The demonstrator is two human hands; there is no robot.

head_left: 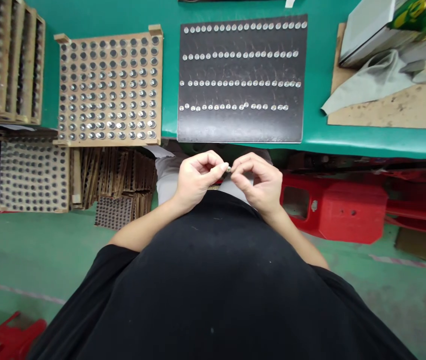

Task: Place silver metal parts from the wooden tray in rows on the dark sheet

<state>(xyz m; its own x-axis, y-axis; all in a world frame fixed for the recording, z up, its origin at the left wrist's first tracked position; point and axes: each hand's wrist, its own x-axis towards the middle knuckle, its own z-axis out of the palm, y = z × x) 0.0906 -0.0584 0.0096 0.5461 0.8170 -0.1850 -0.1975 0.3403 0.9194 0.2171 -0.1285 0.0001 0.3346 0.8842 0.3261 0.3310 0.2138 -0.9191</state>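
Four rows of shiny dots on a black board, flat on the green table. To the left, a wood tray full of round bits, then a stack of more trays. Over right, a gray cloth by a box. Lower down, a red stool. Between both hands, near the table edge, one tiny part, pinched by left hand. Close beside it, right hand, fingers curled, grip too small to tell.
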